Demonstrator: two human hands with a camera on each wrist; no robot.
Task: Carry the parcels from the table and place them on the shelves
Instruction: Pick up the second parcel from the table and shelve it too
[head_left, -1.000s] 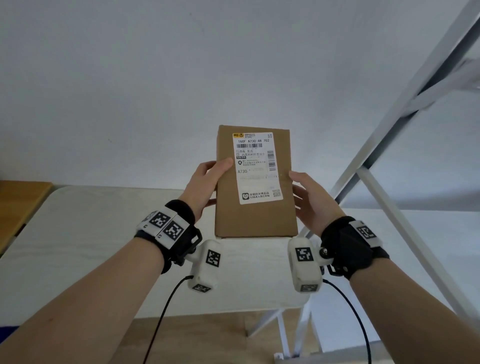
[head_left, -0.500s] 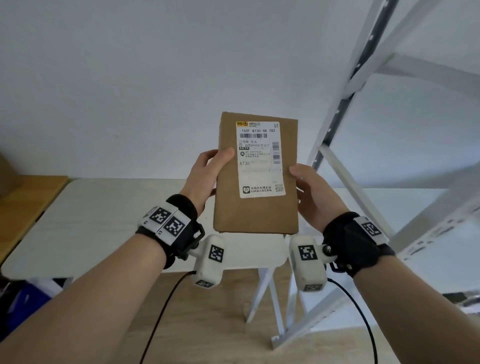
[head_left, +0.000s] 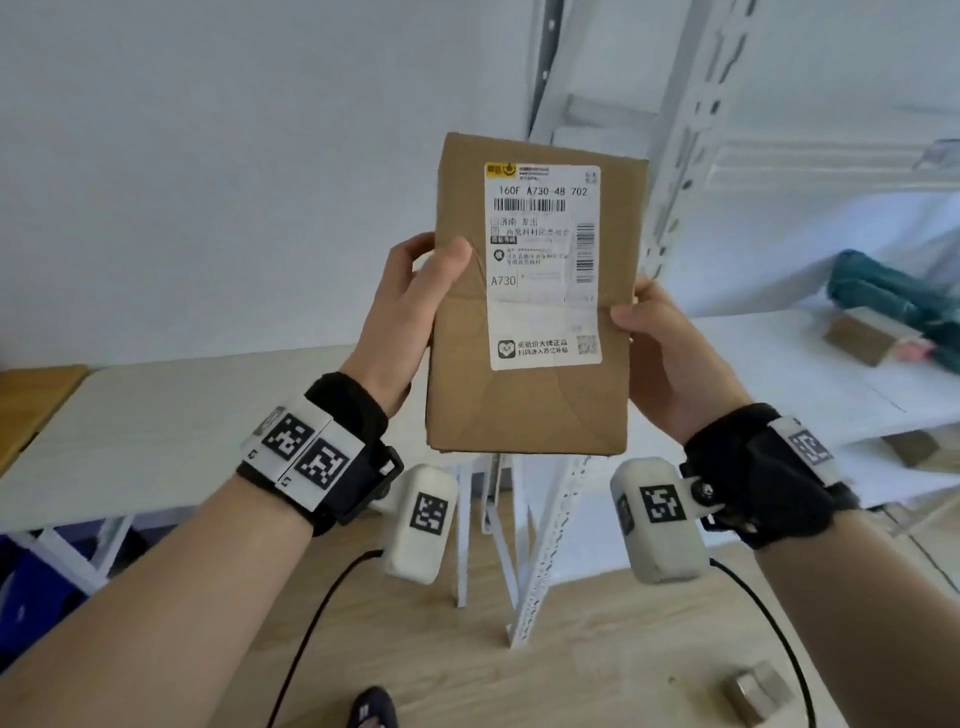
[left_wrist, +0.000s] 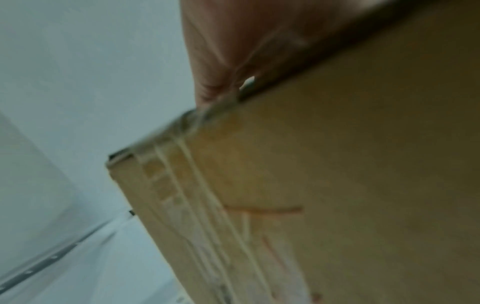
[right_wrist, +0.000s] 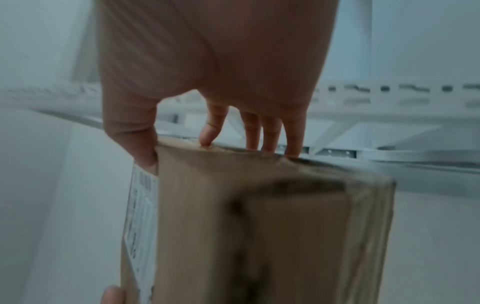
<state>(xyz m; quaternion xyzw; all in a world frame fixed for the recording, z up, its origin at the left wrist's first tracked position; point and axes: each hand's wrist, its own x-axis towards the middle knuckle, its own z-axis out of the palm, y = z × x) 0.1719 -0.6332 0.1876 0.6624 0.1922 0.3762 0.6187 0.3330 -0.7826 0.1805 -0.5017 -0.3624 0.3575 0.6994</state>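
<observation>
1. Parcel (head_left: 530, 405): brown cardboard box, held upright in the air between both hands, in front of the shelving and above the floor. Creased face turned to the camera.
2. Shipping label (head_left: 543, 265): white, stuck on the parcel's near face; barcodes and the code "A730" legible.
3. Left hand (head_left: 410, 312): grip clamped on the parcel's left edge, thumb across the front face, fingers wrapped behind. In the left wrist view, blurred fingers (left_wrist: 221, 61) press against the box edge.
4. Right hand (head_left: 670, 358): grip clamped on the parcel's right edge, thumb on the front by the label. In the right wrist view, fingers (right_wrist: 270, 133) curl over the far edge of the box.
5. Shelving (head_left: 675, 171): white metal rack with perforated uprights, just behind and right of the parcel.
6. Shelf board (head_left: 779, 353): white, carries a teal bundle (head_left: 893, 296) beside a small brown box (head_left: 857, 340).
7. Tabletop (head_left: 182, 415): pale, at left, behind the left wrist.
8. Floor (head_left: 519, 675): wood; a small box (head_left: 758, 693) lies at lower right.
</observation>
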